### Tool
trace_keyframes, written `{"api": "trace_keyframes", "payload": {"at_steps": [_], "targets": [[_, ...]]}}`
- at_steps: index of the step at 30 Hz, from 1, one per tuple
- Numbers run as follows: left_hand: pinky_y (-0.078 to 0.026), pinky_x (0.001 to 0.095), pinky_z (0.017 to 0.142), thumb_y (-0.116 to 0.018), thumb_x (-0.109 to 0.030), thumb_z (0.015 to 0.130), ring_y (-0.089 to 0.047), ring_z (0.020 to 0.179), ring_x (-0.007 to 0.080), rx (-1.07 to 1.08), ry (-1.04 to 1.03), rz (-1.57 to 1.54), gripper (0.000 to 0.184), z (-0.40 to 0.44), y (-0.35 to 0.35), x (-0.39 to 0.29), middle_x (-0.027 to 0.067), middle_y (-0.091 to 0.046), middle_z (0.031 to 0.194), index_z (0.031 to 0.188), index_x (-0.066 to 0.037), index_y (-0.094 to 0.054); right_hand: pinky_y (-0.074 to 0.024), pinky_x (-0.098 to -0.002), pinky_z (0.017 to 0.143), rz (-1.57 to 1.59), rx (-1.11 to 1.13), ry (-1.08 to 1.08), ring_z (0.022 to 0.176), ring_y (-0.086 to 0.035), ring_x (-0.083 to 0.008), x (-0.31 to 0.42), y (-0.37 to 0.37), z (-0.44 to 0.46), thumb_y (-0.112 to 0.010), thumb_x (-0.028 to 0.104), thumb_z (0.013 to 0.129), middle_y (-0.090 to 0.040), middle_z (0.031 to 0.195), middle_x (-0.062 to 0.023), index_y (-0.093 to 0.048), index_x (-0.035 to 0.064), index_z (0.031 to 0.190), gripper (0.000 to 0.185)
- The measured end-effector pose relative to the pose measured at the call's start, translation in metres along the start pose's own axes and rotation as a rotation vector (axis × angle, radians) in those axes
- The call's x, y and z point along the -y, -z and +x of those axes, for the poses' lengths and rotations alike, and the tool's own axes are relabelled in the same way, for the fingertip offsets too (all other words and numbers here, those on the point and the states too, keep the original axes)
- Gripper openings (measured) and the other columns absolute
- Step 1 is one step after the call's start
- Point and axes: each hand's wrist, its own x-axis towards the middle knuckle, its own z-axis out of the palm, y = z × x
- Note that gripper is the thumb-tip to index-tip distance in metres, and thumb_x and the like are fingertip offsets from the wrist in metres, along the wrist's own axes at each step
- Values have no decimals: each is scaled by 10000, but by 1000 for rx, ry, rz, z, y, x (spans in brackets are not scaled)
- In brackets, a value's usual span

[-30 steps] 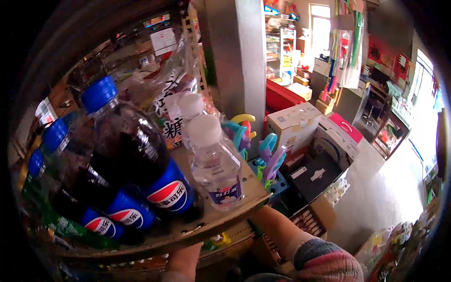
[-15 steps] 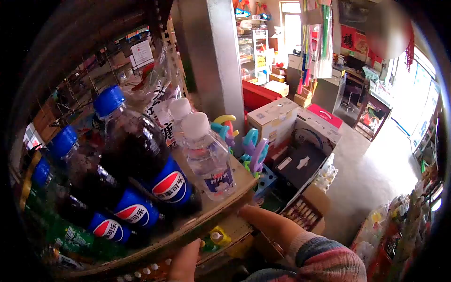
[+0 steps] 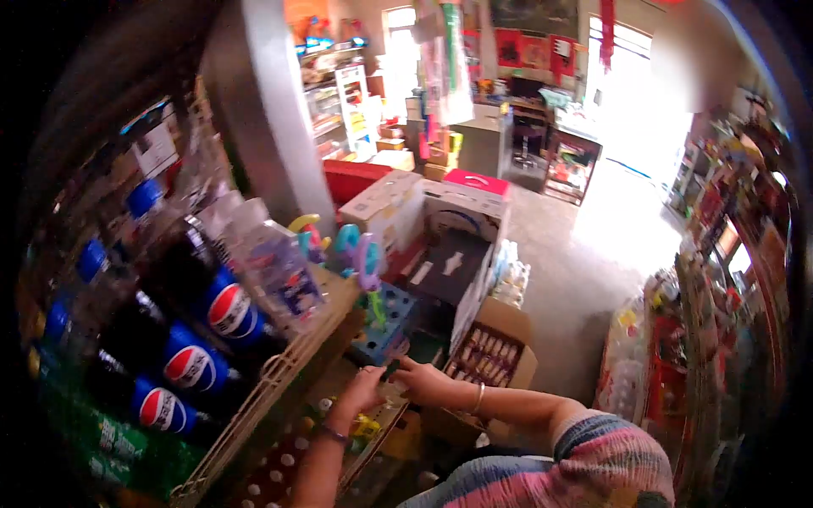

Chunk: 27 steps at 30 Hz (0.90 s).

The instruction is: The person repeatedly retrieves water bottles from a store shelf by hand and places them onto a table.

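My left hand (image 3: 362, 391), with a band at the wrist, and my right hand (image 3: 421, 382), with a bracelet, come together beside the end of a shelf (image 3: 296, 356). Between them their closed fingers hold a small dark green item (image 3: 389, 370), too small and blurred to name. To the left on the upper shelf stand several dark cola bottles (image 3: 229, 309) with blue caps and labels. Clear bottles (image 3: 292, 275) are next to them at the shelf's end. Below my hands, yellow packs (image 3: 364, 426) lie on a lower shelf.
Beyond my hands are a blue crate (image 3: 385, 317), colourful plastic toys (image 3: 364, 254) and a large open carton (image 3: 449, 262). An open cardboard box (image 3: 489, 351) holds packed small items. A pillar (image 3: 279, 110) rises behind the bottles. Stocked shelves (image 3: 677, 339) line the right side.
My view has swung right, so the bottles sit further left. Both hands, partly hidden behind the shelf edge before, now show together, with a small dark green item between them.
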Motion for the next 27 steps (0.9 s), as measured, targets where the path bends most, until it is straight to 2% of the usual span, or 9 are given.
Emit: {"api": "trace_keyframes", "payload": {"at_steps": [5, 9, 12, 13, 16, 18, 22, 23, 27], "targets": [[-436, 366, 937, -861, -281, 597, -552, 1085, 325, 385, -225, -115, 733, 34, 15, -119, 162, -581, 1175, 1190, -3, -529, -511, -421, 726, 144, -157, -24, 848, -593, -364, -4, 70, -73, -713, 145, 732, -506, 1027, -147, -583, 83, 1076, 373], [-437, 322, 930, -857, -263, 634, -558, 1063, 203, 644, -231, -348, 704, 78, -11, -190, 93, -594, 1128, 1200, -14, -521, -500, -363, 701, 262, -319, -15, 802, -590, -296, -24, 128, -142, -738, 163, 730, -518, 955, -121, -608, 60, 1043, 354], [-455, 355, 925, -857, -241, 640, -567, 1071, 199, 800, -220, -615, 704, 125, -64, -234, 69, -573, 1196, 1220, -26, -520, -476, -304, 637, 347, -426, -80, 723, -559, -208, -57, 173, -204, -724, 135, 761, -522, 932, -89, -622, 55, 1040, 308], [-472, 361, 915, -866, -215, 621, -559, 1083, 191, 747, -189, -711, 781, 138, -85, -260, 70, -569, 1189, 1264, -18, -468, -472, -297, 629, 400, -484, -104, 712, -550, -193, -74, 187, -227, -722, 130, 765, -523, 921, -82, -624, 59, 1048, 308], [-451, 324, 926, -851, -163, 638, -552, 1048, 155, 577, -87, -1037, 686, 176, -142, -345, 46, -578, 1132, 1216, -35, -504, -471, -281, 628, 394, -674, -239, 709, -542, -160, -135, 216, -295, -728, 129, 766, -543, 907, -69, -626, 75, 1102, 355], [-467, 313, 898, -852, -127, 629, -563, 1023, 144, 532, 48, -998, 700, 206, -190, -381, 31, -579, 1120, 1226, -47, -495, -476, -277, 637, 385, -816, -357, 714, -551, -165, -166, 231, -335, -730, 136, 768, -559, 928, -72, -623, 72, 1120, 374], [-473, 315, 888, -873, -138, 601, -571, 1010, 143, 488, 58, -1050, 718, 257, -255, -452, 34, -585, 1113, 1207, -48, -497, -496, -323, 788, 112, -943, -431, 887, -589, -235, -219, 252, -408, -700, 123, 792, -579, 1052, -121, -587, 50, 1176, 407], [-474, 316, 886, -877, -146, 598, -573, 1008, 145, 493, 61, -1027, 715, 265, -258, -468, 37, -587, 1111, 1198, -48, -501, -478, -339, 872, 143, -914, -491, 1011, -569, -256, -225, 256, -424, -686, 123, 803, -560, 1124, -145, -547, 38, 1229, 456], [-487, 325, 863, -880, -161, 589, -598, 976, 159, 477, -1, -1014, 705, 312, -289, -487, 54, -610, 1073, 1176, -44, -508, -432, -332, 959, 469, -920, -568, 1127, -523, -238, -259, 254, -469, -651, 145, 850, -514, 1233, -153, -462, -4, 1305, 514]]}}
